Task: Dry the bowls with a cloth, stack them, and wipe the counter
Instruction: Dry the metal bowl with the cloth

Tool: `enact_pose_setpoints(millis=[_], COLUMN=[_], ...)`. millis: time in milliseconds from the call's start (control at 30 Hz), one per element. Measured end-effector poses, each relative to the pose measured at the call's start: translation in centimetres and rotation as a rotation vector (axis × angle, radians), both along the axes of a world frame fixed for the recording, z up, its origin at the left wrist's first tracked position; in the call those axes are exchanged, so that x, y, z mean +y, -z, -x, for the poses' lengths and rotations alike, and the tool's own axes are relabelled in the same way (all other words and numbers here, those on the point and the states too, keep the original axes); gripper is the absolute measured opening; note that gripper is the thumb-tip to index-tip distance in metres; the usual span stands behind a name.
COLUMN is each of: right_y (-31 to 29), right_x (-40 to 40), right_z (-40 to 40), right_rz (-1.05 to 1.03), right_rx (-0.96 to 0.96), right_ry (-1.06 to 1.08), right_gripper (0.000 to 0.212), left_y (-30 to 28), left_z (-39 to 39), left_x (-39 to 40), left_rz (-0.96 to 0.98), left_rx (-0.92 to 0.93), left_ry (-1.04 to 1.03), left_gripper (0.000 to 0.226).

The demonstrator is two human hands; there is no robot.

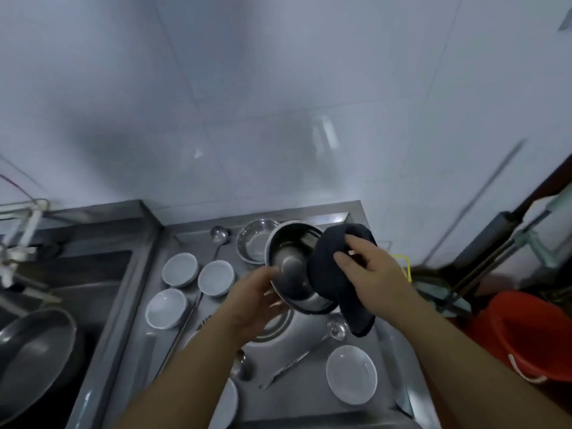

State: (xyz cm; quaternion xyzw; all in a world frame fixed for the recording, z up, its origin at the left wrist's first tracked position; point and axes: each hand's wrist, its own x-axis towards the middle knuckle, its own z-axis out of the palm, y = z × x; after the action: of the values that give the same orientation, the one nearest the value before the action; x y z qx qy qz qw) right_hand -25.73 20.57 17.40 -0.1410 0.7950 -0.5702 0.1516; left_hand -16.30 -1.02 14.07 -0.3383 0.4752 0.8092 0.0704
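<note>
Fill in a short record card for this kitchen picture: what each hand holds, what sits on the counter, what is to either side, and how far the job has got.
left hand: left hand grips the rim of the steel bowl, tilted above the counter
right hand: right hand presses the dark cloth onto that bowl
counter: counter carries white bowls, unstacked, steel ladles and a steel dish
left side: sink holding a pan
right side: red bucket
stage: drying; nothing visibly stacked

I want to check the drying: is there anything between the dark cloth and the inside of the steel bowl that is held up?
Nothing visible. The right hand grips the dark cloth right at the steel bowl, which the left hand holds.
</note>
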Motion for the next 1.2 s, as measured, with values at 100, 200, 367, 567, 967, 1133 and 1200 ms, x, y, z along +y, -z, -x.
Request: enact_pose_setpoints(millis=[100, 200, 367, 567, 967, 1133, 1200], right_y=[-1.3, -2.6, -4.6, -6.2, -8.8, -8.5, -8.1], right_x=[-0.5, -1.3, -2.1, -5.4, -16.2, -17.5, -18.1], right_z=[-1.3, -2.9, -4.5, -4.7, -11.7, -16.2, -17.4], right_rz=[-0.1, -0.171, -0.405, -0.514, -0.572, -0.208, -0.106], right_rx=[0.18, 0.306, 0.652, 0.816, 0.28, 0.067, 0.052], right_ry=[-0.148, -0.327, -0.66, -0.502, -0.202, -0.247, -0.288], right_gripper=[0.031, 0.023, 0.043, 0.042, 0.026, 0.016, 0.019], left_y=[-2.8, -5.0, -6.6, -7.7, -10.8, -9.1, -8.7], left_z=[-2.6, -4.6, -7.0, -8.4, -10.6, -13.2, -14.2], left_x=[1.2, 2.2, 2.3, 0.4, -8.1, -11.5, -12.5], left_rz=[-0.017, -0.051, -0.071, -0.019, 0.141, 0.074, 0.076], left_rx=[0.074, 0.167, 0.242, 0.336, 0.536, 0.537, 0.53], left_ry=[0.046, 0.083, 0.165, 0.089, 0.013, 0.119, 0.174], left_gripper=[0.056, 0.048, 0.043, 0.028, 0.037, 0.049, 0.06])
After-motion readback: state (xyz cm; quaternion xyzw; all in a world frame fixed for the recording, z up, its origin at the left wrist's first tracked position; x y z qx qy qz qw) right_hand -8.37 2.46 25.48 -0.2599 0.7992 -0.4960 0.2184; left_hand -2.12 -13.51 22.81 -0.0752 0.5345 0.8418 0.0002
